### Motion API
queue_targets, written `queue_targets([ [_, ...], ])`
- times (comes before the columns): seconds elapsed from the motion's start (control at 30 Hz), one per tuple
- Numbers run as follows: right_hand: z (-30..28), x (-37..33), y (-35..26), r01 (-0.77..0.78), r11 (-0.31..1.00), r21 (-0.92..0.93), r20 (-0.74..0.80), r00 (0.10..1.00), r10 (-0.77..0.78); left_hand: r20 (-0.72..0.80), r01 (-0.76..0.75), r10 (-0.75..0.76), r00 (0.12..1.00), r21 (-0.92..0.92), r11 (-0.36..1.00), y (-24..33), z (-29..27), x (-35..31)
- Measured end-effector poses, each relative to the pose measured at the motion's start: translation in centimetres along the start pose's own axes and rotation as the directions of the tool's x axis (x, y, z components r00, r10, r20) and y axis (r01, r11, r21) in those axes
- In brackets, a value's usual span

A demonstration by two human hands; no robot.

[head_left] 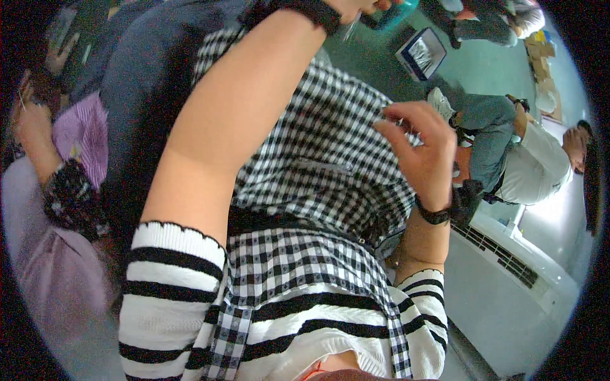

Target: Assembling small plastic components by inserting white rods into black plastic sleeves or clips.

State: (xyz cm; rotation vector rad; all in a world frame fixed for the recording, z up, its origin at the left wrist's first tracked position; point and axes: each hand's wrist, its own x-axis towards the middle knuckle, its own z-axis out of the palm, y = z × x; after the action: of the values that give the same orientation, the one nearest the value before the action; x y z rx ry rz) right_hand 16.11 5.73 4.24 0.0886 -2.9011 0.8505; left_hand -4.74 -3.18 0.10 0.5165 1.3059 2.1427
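Observation:
My left arm reaches up across the view. My left hand (351, 9) is partly cut off by the top edge, beside a teal container (397, 15). Its fingers look bent, and a thin shiny piece (349, 29) hangs below them, too small to name. Over my lap, my right hand (427, 149) is raised with curled fingers, its thumb and fingertips a little apart. I can make out nothing definite between them. Beneath both arms spreads my black-and-white checked apron (318, 114). A thin, clear-looking piece (323, 166) lies on it.
Beyond my lap, a blue-edged box (422, 54) with white contents stands on the green floor (486, 66). Seated people are close by on the left and right. Cardboard boxes (540, 66) line the far right, and a white vented unit (502, 257) is at the right.

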Motion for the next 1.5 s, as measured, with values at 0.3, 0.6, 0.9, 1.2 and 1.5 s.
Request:
queue_targets([
  [0.3,-3.5,8.1,4.7,-0.003,0.95,0.313,-0.36,0.925,0.121,0.205,0.06,-0.114,0.972,0.254,0.965,-1.2,0.6,0.0],
  [0.6,2.3,9.8,7.9,0.031,0.53,0.848,-0.23,0.921,0.314,0.331,0.225,-0.351,0.876,0.363,0.904,-0.8,1.0,-0.2],
  [0.9,4.3,9.9,7.3,0.007,0.77,0.639,-0.351,0.893,0.283,-0.035,0.203,-0.236,0.971,-0.396,0.896,-2.1,-0.5,1.3],
  [1.2,4.2,9.2,6.7,-0.218,0.658,0.721,0.157,0.976,0.152,-0.02,0.107,-0.162,0.987,-0.672,0.733,-0.9,-1.5,1.4],
  [1.5,2.9,9.5,7.7,-0.266,0.847,0.46,0.229,0.957,0.177,-0.431,-0.181,-0.07,0.9,-0.514,0.839,-0.7,-1.6,1.5],
])
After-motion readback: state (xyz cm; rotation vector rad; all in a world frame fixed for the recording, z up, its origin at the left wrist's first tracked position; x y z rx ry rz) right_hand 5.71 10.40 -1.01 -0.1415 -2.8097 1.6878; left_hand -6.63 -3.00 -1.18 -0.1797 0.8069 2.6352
